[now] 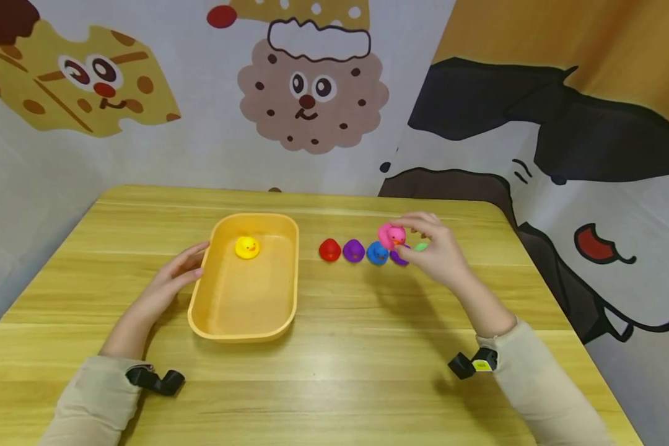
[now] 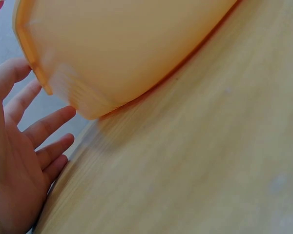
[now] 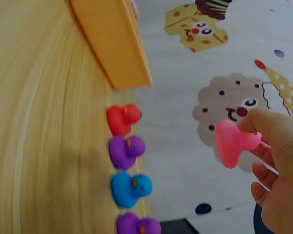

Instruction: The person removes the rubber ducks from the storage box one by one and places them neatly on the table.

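Observation:
My right hand pinches a pink rubber duck between thumb and fingers, held up over the row of ducks. Below it on the table stand a red duck, a purple duck, a blue duck and a second purple duck; a green one is mostly hidden behind the hand. At the left, a yellow duck sits inside the orange tub, toward its far end. My left hand touches the tub's left rim with its fingers spread and fairly straight.
Everything stands on a wooden table. Its far edge meets a cartoon-printed cloth hanging behind. A black wrist camera sits on the left sleeve, another camera on the right one.

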`<state>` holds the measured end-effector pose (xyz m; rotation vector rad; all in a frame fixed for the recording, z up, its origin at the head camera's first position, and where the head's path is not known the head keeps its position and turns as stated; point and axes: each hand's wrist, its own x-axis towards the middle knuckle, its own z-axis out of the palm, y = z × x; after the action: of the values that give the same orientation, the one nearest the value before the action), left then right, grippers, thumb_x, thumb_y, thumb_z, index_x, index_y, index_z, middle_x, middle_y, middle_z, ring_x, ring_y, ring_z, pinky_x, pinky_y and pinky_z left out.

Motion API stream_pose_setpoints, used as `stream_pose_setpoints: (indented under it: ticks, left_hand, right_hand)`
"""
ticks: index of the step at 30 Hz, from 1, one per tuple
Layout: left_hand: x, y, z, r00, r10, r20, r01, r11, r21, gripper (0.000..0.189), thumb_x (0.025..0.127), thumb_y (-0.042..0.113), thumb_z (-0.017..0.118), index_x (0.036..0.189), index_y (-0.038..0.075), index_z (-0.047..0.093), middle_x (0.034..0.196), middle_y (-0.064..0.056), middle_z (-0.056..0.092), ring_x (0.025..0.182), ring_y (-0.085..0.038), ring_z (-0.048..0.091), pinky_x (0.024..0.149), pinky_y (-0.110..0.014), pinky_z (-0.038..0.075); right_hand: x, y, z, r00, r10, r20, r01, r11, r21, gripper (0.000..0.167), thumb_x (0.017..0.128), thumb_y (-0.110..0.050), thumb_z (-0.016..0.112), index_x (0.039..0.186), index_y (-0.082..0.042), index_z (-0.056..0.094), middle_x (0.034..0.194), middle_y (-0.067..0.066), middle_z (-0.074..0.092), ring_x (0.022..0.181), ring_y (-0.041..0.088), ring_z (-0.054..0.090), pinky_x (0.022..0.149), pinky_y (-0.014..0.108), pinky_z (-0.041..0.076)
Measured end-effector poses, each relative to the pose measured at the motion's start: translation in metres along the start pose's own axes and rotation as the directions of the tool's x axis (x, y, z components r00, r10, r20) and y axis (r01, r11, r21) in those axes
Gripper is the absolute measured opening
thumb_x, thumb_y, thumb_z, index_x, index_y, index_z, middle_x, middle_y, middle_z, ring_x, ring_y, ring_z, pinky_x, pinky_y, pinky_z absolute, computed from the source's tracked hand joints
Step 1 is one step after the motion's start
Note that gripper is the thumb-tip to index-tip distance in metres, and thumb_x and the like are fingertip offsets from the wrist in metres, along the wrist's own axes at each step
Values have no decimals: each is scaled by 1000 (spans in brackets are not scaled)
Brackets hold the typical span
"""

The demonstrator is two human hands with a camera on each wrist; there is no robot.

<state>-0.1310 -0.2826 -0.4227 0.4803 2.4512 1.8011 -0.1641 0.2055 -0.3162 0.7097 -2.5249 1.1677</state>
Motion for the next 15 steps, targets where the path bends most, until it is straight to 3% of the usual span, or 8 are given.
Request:
stream_pose_setpoints:
  ticks: [7,12,15]
  left_hand:
    - [0,0,0,1000,10,-3,-10,1000,-7,51,102,13,45,151,11,30,140,-32,38,115,-2,47,91,-15,35]
    - [1,0,0,1000,8,0,-8,1000,-25,51,102,13,46,151,11,30,140,-32,38,116,-3,47,91,-15,35]
    - [1,-1,0,1000,6,2,-6,1000,-28,51,102,13,46,151,11,30,141,-32,38,116,-3,47,91,-15,35]
  right_hand:
    - [-9,16,-20,1000,29,8,-28,999,-34,40,76,3,76,115,-8,70,117,4,63,98,19,49,74,32,36]
    - [-17,9,-36,999,44,2,-43,997,-64,40,75,11,71,113,1,68,116,13,62,90,16,45,72,27,34]
    - [-20,16,-45,998,64,-2,-64,994,-85,39,76,10,71,113,0,68,114,11,62,88,15,44,71,27,34]
